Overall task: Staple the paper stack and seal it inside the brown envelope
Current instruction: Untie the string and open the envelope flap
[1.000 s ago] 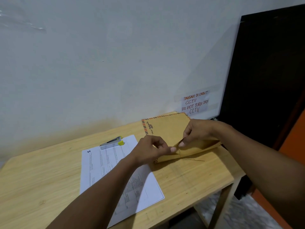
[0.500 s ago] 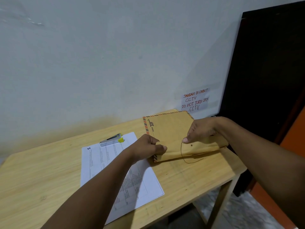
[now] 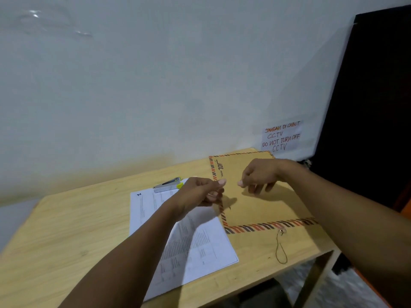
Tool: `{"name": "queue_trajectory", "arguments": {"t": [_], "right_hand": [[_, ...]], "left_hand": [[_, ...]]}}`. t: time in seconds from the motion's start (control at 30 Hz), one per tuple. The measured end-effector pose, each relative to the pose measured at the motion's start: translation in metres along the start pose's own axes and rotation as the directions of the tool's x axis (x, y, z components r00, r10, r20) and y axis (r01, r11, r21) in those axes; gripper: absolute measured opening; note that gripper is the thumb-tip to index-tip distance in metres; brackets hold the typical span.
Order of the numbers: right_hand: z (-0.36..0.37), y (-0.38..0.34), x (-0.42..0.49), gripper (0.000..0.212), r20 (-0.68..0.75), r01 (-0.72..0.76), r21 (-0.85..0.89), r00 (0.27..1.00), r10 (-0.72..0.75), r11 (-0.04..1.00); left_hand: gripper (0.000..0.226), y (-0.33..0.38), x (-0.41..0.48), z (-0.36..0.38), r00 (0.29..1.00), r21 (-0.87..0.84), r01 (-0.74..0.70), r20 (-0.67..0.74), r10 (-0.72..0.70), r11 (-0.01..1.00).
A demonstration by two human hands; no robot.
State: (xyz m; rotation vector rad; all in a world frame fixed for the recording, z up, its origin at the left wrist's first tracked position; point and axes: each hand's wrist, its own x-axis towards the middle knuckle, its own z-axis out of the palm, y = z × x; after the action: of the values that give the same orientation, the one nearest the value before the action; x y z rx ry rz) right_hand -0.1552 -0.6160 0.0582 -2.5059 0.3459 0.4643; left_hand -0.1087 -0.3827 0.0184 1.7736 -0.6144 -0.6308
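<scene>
The brown envelope [image 3: 262,210] with a striped border lies flat on the right part of the wooden table [image 3: 66,241]. Its thin closure string [image 3: 280,248] trails off its near edge onto the table. My left hand [image 3: 200,193] hovers at the envelope's left edge with fingers curled and nothing in them. Just above the envelope's far half, my right hand [image 3: 259,176] hangs with loosely bent fingers, also holding nothing. The printed paper stack [image 3: 193,245] lies left of the envelope, partly under my left forearm. A silver stapler [image 3: 168,185] rests at the stack's far edge.
A white wall stands right behind the table, with a handwritten CCTV notice [image 3: 281,136] taped to it. A dark door or panel [image 3: 373,107] rises at the right. The table's right and near edges drop to a tiled floor [image 3: 347,292].
The envelope, folded and held by both hands before, now lies opened out flat. Both hands have let go and lifted off it. The string now trails past its near edge.
</scene>
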Motion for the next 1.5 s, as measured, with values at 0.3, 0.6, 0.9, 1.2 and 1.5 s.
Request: {"name": "queue_trajectory", "arguments": {"t": [0.3,0.6,0.9,1.2,1.5], "right_hand": [[0.067,-0.11,0.079,0.042,-0.166,0.332,-0.191,0.916,-0.364,0.924],[0.109,-0.137,0.145,0.039,-0.148,0.323,-0.31,0.913,-0.381,0.894],[0.09,-0.164,0.182,0.023,-0.153,0.344,-0.316,0.902,-0.405,0.884],[0.11,-0.153,0.192,0.043,-0.206,0.263,-0.196,0.931,-0.302,0.945],[0.129,-0.113,0.111,0.043,-0.518,0.298,-0.171,0.784,-0.343,0.939]], "left_hand": [[0.016,-0.046,-0.025,-0.09,0.775,0.428,0.086,-0.596,0.21,0.899],[0.011,-0.082,-0.025,-0.135,0.721,0.477,0.159,-0.654,0.228,0.865],[0.014,-0.088,-0.014,-0.147,0.767,0.551,0.224,-0.609,0.204,0.804],[0.049,-0.102,-0.02,-0.154,0.816,0.671,0.336,-0.558,0.151,0.661],[0.053,-0.099,-0.026,-0.149,0.818,0.588,0.324,-0.568,0.094,0.742]]}}
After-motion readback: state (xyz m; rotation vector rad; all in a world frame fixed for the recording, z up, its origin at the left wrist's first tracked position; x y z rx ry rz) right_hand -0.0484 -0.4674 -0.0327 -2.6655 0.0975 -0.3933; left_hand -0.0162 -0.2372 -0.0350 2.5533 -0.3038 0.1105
